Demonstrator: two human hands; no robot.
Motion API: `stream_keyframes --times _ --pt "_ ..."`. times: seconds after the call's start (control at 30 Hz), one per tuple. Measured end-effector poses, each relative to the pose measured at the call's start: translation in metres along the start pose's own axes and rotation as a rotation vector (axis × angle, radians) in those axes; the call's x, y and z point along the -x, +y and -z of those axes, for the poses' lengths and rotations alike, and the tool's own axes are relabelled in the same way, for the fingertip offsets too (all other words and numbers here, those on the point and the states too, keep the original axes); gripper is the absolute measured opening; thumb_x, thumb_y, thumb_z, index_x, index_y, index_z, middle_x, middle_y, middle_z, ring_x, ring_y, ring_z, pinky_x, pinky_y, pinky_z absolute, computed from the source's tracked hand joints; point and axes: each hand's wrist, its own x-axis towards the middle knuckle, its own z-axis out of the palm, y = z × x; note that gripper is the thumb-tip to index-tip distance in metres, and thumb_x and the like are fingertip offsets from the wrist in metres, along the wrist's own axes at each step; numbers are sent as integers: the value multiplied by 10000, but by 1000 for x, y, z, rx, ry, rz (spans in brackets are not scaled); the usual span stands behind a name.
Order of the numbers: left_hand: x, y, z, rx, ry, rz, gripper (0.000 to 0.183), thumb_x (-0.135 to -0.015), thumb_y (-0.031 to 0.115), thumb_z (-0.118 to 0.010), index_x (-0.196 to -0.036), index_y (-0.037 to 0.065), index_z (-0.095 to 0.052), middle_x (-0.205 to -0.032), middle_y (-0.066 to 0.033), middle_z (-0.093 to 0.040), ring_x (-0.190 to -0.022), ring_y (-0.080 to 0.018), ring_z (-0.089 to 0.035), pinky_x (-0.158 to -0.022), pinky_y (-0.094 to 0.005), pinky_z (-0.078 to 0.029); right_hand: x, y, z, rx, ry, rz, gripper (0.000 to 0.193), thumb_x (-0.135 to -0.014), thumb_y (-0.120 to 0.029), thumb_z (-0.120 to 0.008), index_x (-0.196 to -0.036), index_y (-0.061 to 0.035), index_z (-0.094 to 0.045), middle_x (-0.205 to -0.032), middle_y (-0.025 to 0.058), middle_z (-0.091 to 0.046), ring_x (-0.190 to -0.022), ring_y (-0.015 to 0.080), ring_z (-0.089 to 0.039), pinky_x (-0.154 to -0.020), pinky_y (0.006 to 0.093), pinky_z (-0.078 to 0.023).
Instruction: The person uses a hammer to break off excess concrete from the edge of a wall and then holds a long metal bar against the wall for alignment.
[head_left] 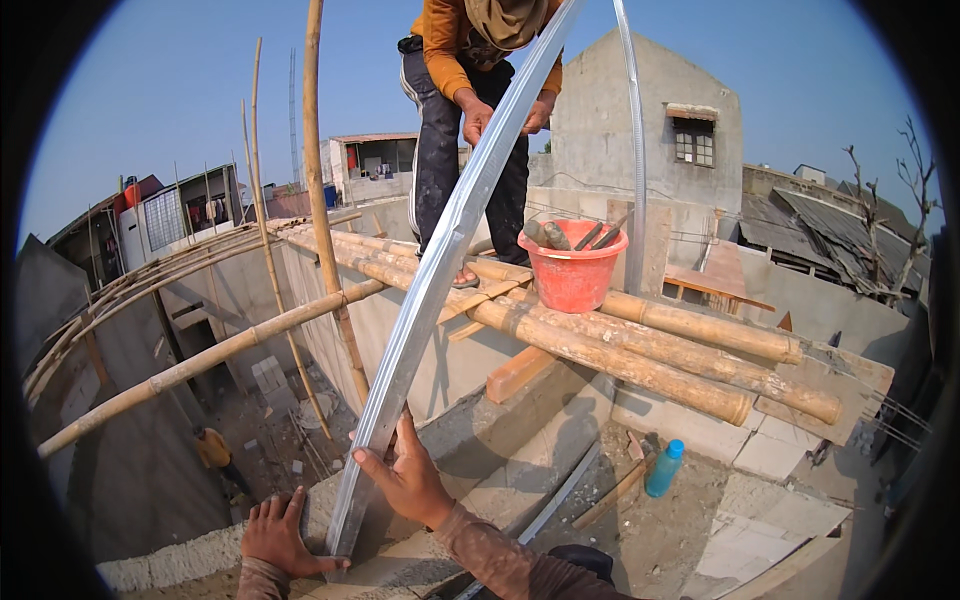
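A long, shiny metal channel point(440, 270) leans diagonally, its foot on the rough top of a wall point(210, 555). My right hand point(412, 480) holds its lower part, thumb on the near side and fingers at the far edge. My left hand point(275, 535) is spread on the wall top beside the foot, with the thumb reaching to the channel's base. Beyond the channel, another person point(470, 110) in an orange top and dark trousers stands on bamboo poles. That person's hands come together behind the channel; what they hold is hidden.
Thick bamboo poles point(600, 345) form a platform, carrying a red bucket point(572, 268) of tools. A second metal strip point(636, 130) stands behind it. Upright bamboo point(322, 150) rises at left above a deep drop, where a person point(215, 450) stands. A blue bottle point(664, 468) is lower right.
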Motion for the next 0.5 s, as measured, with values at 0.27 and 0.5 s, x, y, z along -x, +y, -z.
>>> stream_keyframes --times 0.27,0.5 --pt "0 0 2 -2 -44 19 1411 -395 936 -702 -1436 10 -481 -1226 -198 -567 -1167 -360 -554 -1061 -509 -386 -1 -4 0 23 -5 29 828 -984 -191 -637 -1545 70 -88 -1407 243 -457 -1189 251 -559 -997 358 -456" --pt "0 1 1 17 -28 8 1410 -385 915 -726 -1443 17 -470 -1225 -188 -570 -1165 -344 -558 -1063 -497 -386 -1 -3 0 81 27 29 808 -982 -271 -647 -1515 78 -149 -1262 245 -566 -1094 252 -611 -938 349 -479"
